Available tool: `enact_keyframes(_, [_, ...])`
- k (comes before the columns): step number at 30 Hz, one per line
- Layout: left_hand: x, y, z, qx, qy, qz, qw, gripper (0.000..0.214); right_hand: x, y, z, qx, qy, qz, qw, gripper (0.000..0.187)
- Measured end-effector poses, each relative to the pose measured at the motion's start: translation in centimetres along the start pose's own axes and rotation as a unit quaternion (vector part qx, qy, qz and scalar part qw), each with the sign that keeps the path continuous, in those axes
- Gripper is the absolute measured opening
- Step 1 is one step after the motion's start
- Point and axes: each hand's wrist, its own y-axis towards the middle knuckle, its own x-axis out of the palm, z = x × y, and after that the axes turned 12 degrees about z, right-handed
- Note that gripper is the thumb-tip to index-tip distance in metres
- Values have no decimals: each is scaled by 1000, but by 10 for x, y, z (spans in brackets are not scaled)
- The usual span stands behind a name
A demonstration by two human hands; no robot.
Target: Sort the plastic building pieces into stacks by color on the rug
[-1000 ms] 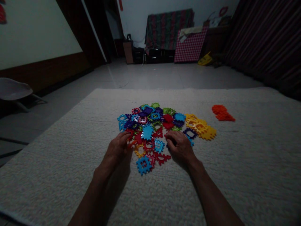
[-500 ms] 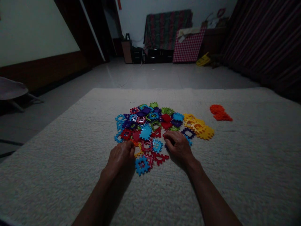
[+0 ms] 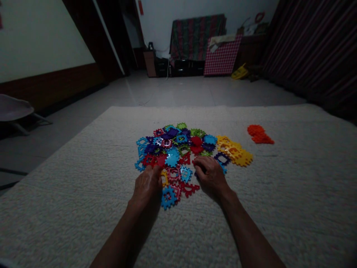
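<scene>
As two bare forearms (image 3: 245, 227) stretch across a pale, textured cover (image 3: 72, 193), a blue windowed tile (image 3: 169, 198) lies at the near edge of a heap of toothed plastic pieces (image 3: 182, 139), with a red triangular frame (image 3: 189, 189) just to its right. The left hand (image 3: 149, 182), fingers bent downward, meets the heap's left side beside a yellow frame (image 3: 165, 178); whether it grips a piece cannot be told. Opposite, the right hand (image 3: 209, 174) sits at the heap's right side, fingers curled inward, its hold likewise hidden from view. Between the hands lie a pink frame (image 3: 173, 174) and a light blue lattice square (image 3: 186, 174). Just beyond, a glossy light blue tile (image 3: 172, 158) lies on top, with red, purple and green shapes overlapping behind it. To the right, a purple frame (image 3: 222, 159) lies beside a group of yellow pieces (image 3: 236, 152), and an orange cluster (image 3: 259, 134) stands well apart. A pale seat (image 3: 15, 108) is at far left. Across the shiny floor (image 3: 184, 91), a yellow object (image 3: 240, 72), its kind unclear, lies near a checked cloth (image 3: 221, 59); a striped cloth (image 3: 195, 39) hangs beside it, against a pale wall (image 3: 158, 18).
</scene>
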Motion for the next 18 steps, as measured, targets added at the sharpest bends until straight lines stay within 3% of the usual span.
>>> enact_keyframes(4, [-7, 8, -9, -20, 1, -9, 1000, 31, 0, 0, -1, 1, 1, 9, 1000, 15])
enact_keyframes(7, [-17, 18, -7, -26, -43, 26, 998, 28, 1, 0, 1, 1, 5, 12, 1000, 14])
enact_keyframes(10, [-14, 31, 19, -9, -137, 69, 988, 25, 0, 1, 3, 17, 40, 27, 999, 16])
enact_keyframes(15, [18, 54, 79, 47, -217, 82, 972, 22, -3, 3, 2, 55, 110, 76, 990, 22])
enact_keyframes(18, [31, 62, 97, 61, -258, 110, 958, 20, -2, 3, 1, 56, 112, 90, 988, 23])
